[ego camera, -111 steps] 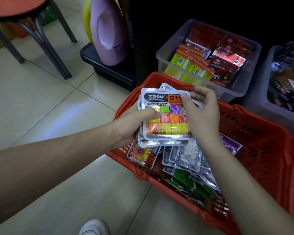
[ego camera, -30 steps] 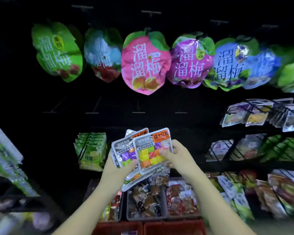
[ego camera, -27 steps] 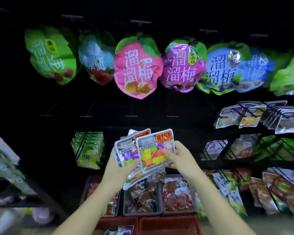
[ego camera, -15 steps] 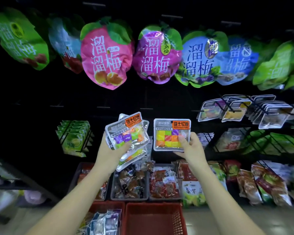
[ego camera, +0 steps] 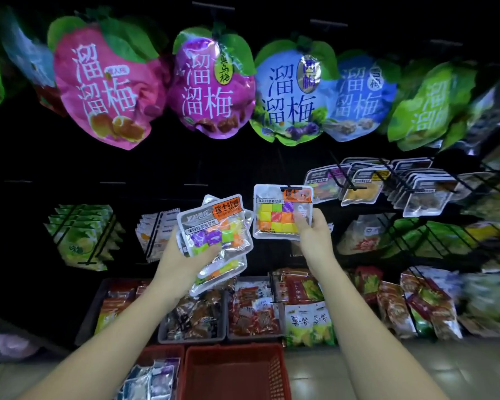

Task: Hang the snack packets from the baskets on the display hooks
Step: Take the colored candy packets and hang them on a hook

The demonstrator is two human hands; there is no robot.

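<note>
My left hand [ego camera: 182, 262] grips a fanned stack of clear candy packets [ego camera: 214, 229] with orange labels and coloured cubes inside, held at chest height before the dark rack. My right hand [ego camera: 312, 235] pinches the lower right corner of a single candy packet [ego camera: 277, 215] of the same kind. Its top edge sits at the tip of a black display hook [ego camera: 292, 187]. Whether the hook passes through the packet's hole cannot be told. Below, a red basket [ego camera: 234, 353] stands on the floor, and a second basket at its left holds several packets [ego camera: 153, 379].
Large fruit-shaped bags [ego camera: 211, 85] hang in a row above. Hooks at right carry similar clear packets [ego camera: 358, 183]; green packets [ego camera: 81, 235] hang at left. Grey bins of snacks [ego camera: 194, 313] line the bottom shelf. Bare hooks show in the dark gap left of my hands.
My right hand pulled one packet off the stack and carried it up and right to a hook tip. My left hand kept the rest. Earlier I lifted the stack out of the basket.
</note>
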